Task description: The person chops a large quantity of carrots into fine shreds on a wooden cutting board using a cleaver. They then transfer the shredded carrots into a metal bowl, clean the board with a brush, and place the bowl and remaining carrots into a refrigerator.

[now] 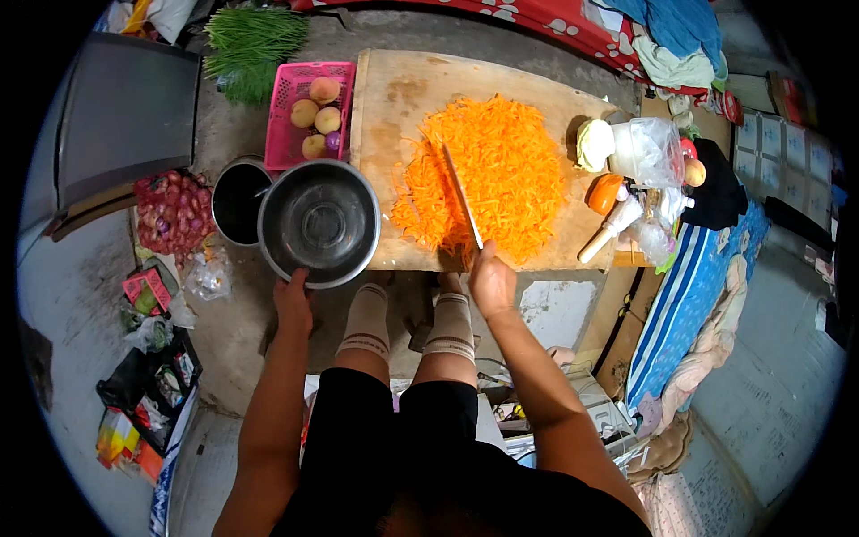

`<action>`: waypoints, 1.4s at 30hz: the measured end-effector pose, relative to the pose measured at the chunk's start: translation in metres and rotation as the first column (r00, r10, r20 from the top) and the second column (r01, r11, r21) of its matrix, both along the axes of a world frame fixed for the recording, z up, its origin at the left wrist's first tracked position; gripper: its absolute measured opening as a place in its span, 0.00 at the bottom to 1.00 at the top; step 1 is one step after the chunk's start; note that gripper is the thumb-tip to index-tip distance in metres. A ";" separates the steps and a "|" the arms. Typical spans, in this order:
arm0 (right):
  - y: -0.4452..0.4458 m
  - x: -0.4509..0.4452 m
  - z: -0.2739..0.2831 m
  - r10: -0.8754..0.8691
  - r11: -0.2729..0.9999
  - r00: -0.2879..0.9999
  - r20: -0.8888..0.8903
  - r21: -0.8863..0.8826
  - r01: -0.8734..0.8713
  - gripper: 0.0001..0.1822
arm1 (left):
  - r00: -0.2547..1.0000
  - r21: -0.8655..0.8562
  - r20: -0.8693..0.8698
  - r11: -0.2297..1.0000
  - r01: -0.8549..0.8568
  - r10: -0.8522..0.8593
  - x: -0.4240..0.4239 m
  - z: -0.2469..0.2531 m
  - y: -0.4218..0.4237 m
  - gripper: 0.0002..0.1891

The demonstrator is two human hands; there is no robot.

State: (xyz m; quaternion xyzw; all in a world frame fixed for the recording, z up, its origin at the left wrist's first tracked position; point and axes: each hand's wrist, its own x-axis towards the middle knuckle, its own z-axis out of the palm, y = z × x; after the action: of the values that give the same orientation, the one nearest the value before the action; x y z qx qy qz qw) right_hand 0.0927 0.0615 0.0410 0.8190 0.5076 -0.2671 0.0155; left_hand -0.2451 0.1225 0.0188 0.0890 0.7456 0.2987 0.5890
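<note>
A broad heap of shredded carrot [513,168] covers the middle of a wooden board [386,114]. My right hand [493,278] grips the handle of a kitchen knife [462,194], whose blade stands edge-on within the left part of the heap. At the board's left edge, my left hand [293,299] holds the near rim of a metal basin [319,225]. The inside of that basin shows bare metal. Under my right hand the knife's handle is mostly hidden.
Left of the board are a pink basket [272,144] with several peaches, a dark bucket [235,215] and a red net bag of onions [173,208]. Cut cabbage [595,145], an orange vegetable piece [605,194], a wooden-handled tool [597,246] and plastic bags crowd the board's right end.
</note>
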 end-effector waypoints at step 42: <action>-0.012 0.226 -0.057 0.582 0.750 0.790 0.192 0.249 -0.613 0.11 | -0.281 -0.175 -0.947 -0.486 0.856 -0.154 0.325 -0.050 0.069 0.09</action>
State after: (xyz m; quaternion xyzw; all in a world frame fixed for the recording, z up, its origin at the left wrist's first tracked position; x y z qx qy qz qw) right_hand 0.3191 0.0496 -0.0160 0.6184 0.7757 -0.1258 0.0022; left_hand 0.0802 0.1918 -0.0314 0.9568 0.2697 0.0140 0.1079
